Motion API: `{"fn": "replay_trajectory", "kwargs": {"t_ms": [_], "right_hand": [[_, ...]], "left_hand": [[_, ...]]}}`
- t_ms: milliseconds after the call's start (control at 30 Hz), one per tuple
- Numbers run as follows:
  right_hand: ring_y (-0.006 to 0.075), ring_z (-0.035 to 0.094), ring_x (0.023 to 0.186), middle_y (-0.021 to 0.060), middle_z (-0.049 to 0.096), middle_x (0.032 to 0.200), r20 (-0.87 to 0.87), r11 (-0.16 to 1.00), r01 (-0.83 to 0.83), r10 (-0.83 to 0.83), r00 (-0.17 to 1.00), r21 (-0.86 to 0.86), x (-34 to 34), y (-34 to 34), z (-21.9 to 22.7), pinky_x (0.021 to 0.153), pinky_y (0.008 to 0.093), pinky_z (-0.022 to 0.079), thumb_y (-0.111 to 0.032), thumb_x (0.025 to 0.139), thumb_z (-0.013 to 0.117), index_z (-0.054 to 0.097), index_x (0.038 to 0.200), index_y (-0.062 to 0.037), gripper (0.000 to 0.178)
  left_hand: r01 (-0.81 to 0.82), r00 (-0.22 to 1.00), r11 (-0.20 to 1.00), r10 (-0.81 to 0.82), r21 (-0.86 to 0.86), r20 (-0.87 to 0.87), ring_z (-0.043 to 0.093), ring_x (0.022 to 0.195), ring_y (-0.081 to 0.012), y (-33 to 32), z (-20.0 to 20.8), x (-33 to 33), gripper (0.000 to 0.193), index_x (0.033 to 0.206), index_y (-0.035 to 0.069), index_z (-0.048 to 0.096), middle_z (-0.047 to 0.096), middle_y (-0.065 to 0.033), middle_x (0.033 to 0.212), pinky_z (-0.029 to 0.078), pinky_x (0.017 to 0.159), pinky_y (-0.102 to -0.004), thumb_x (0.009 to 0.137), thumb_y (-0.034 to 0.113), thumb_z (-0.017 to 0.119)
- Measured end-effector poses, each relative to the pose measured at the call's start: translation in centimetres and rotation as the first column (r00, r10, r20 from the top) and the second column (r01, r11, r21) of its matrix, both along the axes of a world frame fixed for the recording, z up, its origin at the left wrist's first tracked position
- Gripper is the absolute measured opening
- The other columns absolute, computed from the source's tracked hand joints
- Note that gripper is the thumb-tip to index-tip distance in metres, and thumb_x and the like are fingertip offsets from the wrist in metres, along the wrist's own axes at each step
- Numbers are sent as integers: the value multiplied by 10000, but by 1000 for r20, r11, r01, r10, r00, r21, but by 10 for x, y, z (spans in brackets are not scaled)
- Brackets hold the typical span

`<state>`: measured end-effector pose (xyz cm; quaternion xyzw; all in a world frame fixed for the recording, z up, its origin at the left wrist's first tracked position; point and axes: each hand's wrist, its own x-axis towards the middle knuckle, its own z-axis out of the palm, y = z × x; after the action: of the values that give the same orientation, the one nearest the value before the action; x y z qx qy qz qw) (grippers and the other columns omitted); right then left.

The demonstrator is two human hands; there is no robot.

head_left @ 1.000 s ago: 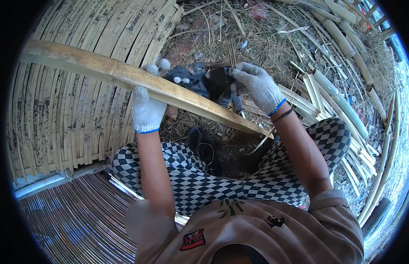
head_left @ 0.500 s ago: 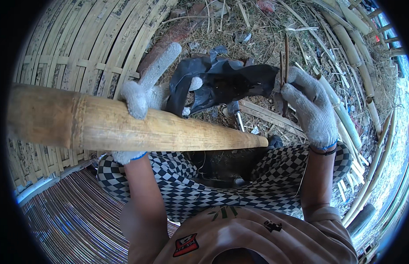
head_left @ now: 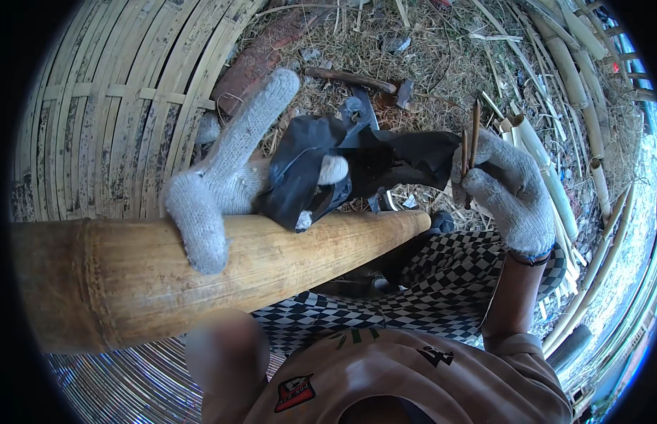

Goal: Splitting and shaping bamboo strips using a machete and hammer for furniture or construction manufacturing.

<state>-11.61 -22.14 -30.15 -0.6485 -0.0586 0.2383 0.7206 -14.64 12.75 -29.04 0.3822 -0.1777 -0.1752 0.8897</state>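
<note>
My white-gloved left hand (head_left: 233, 185) curls tight on the floppy black plastic bag (head_left: 300, 159), thumb on the fat tan bamboo pole (head_left: 144, 279). The bag stretches between my hands. My white-gloved right hand (head_left: 512, 189) pinches two thin brown pointed sticks (head_left: 474, 138). I should hold the bag wide and steady.

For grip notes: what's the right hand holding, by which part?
Right hand: two brown spikes, by their lower parts; perhaps also the bag, by its right edge.

Pale knit gloves (head_left: 523, 208), checked black-and-white trousers (head_left: 452, 272), tan shirt (head_left: 406, 357) (green leaf print (head_left: 358, 336), red-edged patch (head_left: 294, 393)).
</note>
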Motion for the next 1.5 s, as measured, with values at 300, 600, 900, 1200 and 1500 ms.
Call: {"fn": "replay_trajectory", "kwargs": {"t_ms": [300,600,900,1200,1500], "right_hand": [[215,639,1059,101,610,1142,88,989,-50,62,994,-140,3,-9,8,947,354,554,-21,806,780,673,1104,3,317],[217,661,895,100,647,983,336,929,-132,254,907,-346,11,-6,7,747,330,553,-67,868,704,689,994,-13,139],[258,674,862,88,653,951,313,758,-179,456,833,-627,1,2,10,759,371,555,-55,868,652,704,978,-47,122],[347,665,874,153,643,939,319,681,-112,474,821,-724,-12,21,18,774,439,539,-114,873,625,692,961,-19,146],[401,642,871,212,643,881,349,613,-15,470,811,-790,-18,58,-3,764,476,505,-204,864,651,678,935,-2,216]], "left_hand": [[178,983,983,-176,-38,43,623,1154,-479,5,6,22,246,843,57,691,-126,-350,1593,642,858,-518,748,171,887],[-50,994,954,77,-296,81,637,1090,-539,-28,0,11,279,943,35,727,165,-402,1563,627,847,-563,987,282,603],[-67,996,992,72,-107,44,625,982,-421,-28,0,5,332,947,26,670,317,-300,1321,578,777,-468,952,355,624],[-75,997,995,74,73,16,614,874,-303,-6,5,-9,415,952,16,612,468,-199,1079,529,708,-373,917,428,645],[-227,973,905,200,360,112,447,686,-123,-4,9,13,516,887,55,500,500,-31,801,368,615,-264,867,552,635]]}}
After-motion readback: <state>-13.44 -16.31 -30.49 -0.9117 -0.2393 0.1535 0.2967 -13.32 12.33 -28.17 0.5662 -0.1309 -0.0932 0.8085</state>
